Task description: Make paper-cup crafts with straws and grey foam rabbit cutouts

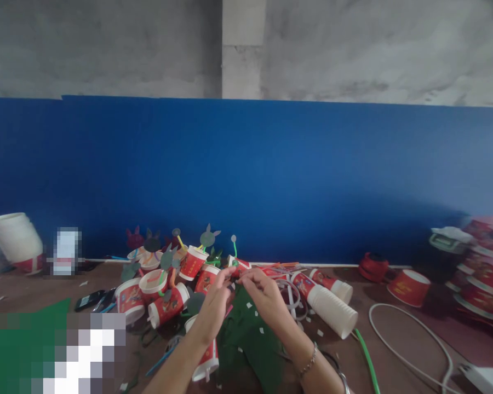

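My left hand (216, 303) and my right hand (263, 293) meet at the middle of the table, fingertips pinched together on a small dark piece that I cannot make out. Beneath them lies a dark green felt sheet (250, 339) dotted with small white scraps. A red and white paper cup (207, 358) lies under my left forearm. Just behind the hands sits a heap of red paper cups (164, 290) with grey felt shapes and coloured straws stuck in them.
A stack of white cups (332, 312) lies on its side to the right, near a white cable (411, 339) and a green tube (367, 361). Red bowls (487, 268) pile up at far right. A blue board (246, 180) backs the table. A white bucket (14, 238) stands far left.
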Demonstrator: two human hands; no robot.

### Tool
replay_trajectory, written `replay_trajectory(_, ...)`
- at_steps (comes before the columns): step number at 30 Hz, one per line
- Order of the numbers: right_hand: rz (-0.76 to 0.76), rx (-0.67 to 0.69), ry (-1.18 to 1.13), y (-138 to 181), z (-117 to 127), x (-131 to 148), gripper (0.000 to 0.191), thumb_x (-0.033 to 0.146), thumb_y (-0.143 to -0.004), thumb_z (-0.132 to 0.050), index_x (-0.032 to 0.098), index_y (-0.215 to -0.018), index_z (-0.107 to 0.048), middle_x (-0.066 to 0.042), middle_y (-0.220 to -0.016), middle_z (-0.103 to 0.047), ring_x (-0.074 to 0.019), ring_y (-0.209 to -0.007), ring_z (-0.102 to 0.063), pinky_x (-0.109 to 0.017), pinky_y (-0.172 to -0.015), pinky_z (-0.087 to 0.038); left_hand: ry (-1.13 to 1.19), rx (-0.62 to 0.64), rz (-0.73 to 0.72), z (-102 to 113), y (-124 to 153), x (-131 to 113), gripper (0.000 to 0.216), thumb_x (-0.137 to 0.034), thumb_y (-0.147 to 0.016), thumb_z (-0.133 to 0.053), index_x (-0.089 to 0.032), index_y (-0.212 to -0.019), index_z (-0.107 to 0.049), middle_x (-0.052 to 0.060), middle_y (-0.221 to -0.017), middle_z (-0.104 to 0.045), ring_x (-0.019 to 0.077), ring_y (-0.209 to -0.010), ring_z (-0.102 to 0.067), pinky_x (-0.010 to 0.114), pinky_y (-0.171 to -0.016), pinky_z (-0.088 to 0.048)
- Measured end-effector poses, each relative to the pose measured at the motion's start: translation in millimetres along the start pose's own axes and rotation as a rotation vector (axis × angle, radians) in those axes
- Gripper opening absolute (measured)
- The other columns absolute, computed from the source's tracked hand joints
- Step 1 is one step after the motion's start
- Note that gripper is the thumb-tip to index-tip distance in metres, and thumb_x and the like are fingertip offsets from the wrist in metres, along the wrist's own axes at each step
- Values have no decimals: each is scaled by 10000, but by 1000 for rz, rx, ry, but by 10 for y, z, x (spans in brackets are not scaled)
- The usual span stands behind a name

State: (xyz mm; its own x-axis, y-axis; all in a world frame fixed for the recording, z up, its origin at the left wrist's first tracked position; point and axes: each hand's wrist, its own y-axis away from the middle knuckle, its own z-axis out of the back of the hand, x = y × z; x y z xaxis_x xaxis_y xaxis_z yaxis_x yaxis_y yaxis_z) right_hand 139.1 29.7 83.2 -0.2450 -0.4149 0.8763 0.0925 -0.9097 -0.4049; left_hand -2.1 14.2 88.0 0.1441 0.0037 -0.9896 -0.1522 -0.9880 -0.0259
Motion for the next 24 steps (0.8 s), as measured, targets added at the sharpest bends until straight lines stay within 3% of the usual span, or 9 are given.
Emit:
replay_trajectory(3, -22, 17, 2, 21, -5, 25, 164, 295, -816, -520, 185, -805, -641, -29, -802, -650, -174, -750, -577, -285, -690, -440, -160, 2, -143, 11, 12, 9, 449, -200, -792, -449, -203, -1239, -476, 70, -1134, -594, 219, -1049, -533, 318, -923, -383)
replay_trajectory(5, -42, 11, -4, 28, -7, 37, 123, 272, -781, -558, 180, -806, -636, -23, -779, -653, -174, -736, -581, -289, -693, -446, -204, 23, -187, 10, 11, 21, 433, -213, -834, -419, -199, -1266, -444, 86, -1193, -574, 234, -1120, -507, 346, -966, -367)
replay_trajectory(13, -47, -43, -54, 34, -55, 9, 236, 168, -702, -581, 193, -932, -538, 13, -700, -617, -156, -674, -589, -278, -649, -467, -244, 67, -274, -14, 20, 105, 386, -246, -886, -402, -209, -1269, -431, 104, -1214, -570, 244, -1133, -520, 389, -974, -394)
replay_trajectory(19, 55, -55, 33, 80, -68, 60, 239, 150, -730, -535, 210, -961, -521, 7, -719, -592, -158, -698, -574, -284, -686, -466, -135, 53, -191, -10, -20, 166, 409, -270, -862, -458, -204, -1265, -430, 100, -1191, -581, 241, -1151, -511, 373, -966, -399)
replay_trajectory(22, 91, -19, 10, 82, -37, 84, 245, 144, -744, -521, 213, -979, -520, 6, -743, -572, -149, -709, -549, -275, -691, -453, -111, 54, -173, 2, -37, 166, 430, -282, -851, -476, -196, -1269, -422, 106, -1194, -580, 243, -1135, -522, 367, -947, -412)
replay_trajectory(24, 36, 56, -61, 68, 2, 83, 261, 142, -737, -530, 207, -989, -524, 13, -744, -565, -140, -703, -538, -265, -679, -444, -158, 48, -193, 12, -34, 153, 425, -276, -855, -469, -192, -1269, -421, 110, -1213, -569, 243, -1135, -520, 370, -953, -403)
